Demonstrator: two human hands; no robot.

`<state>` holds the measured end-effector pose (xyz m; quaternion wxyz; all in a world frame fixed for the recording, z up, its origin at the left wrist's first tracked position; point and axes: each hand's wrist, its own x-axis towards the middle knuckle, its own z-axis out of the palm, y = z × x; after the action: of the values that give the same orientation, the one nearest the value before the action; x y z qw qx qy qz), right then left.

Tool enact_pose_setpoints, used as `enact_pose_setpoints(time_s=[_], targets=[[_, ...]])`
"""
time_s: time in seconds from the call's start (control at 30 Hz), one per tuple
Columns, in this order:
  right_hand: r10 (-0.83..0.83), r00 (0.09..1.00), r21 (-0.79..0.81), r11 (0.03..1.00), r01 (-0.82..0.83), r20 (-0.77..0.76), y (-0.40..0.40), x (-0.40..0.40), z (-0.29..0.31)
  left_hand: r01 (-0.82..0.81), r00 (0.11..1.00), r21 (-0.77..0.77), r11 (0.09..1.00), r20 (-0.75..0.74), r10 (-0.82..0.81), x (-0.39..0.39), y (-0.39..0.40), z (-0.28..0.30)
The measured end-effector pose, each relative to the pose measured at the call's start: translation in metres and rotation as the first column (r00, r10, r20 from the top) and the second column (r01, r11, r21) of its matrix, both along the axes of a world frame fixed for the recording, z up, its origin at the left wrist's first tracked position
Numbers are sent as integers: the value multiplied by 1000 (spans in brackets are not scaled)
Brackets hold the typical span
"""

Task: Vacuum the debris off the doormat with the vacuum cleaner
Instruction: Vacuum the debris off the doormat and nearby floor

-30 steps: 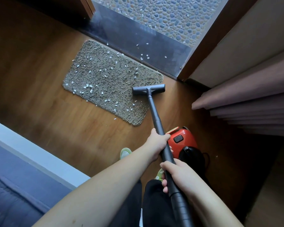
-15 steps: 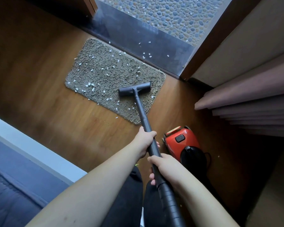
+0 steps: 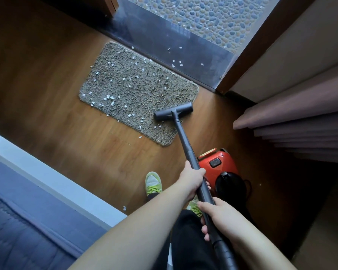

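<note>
slid rightward since a half second back: floor nozzle (image 3: 173, 111) now at grey doormat's (image 3: 133, 88) right near edge. left hand (image 3: 191, 179) and right hand (image 3: 220, 217) both wrapped round dark wand (image 3: 185, 145). white debris (image 3: 107, 98) scattered over mat's left and middle. red canister (image 3: 218, 166) beside wand.

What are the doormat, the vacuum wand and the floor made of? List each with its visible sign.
Doormat: shaggy grey-brown fibre pile, probably synthetic; tufts show.
Vacuum wand: smooth matte dark tube, plastic or coated metal; unclear.
Floor: wood or wood-look laminate; plank seams, grain, slight sheen.
</note>
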<state>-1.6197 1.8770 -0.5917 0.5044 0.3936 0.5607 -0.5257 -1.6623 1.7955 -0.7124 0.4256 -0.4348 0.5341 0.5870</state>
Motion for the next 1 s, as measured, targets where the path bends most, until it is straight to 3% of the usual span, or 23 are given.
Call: enact_pose_setpoints(time_s=[0.4,0.67,1.0], targets=[[-108,994,-14,994,109,32,6,21,10,51,999,-2,999,13,-51,16,11,11],[-92,996,-17,996,92,-14,3,35,20,100,995,8,995,-15,-100,26,9,22],[-53,997,-33,998,51,-61,-17,36,14,-25,989,-114,993,-145,8,28,-16,15]])
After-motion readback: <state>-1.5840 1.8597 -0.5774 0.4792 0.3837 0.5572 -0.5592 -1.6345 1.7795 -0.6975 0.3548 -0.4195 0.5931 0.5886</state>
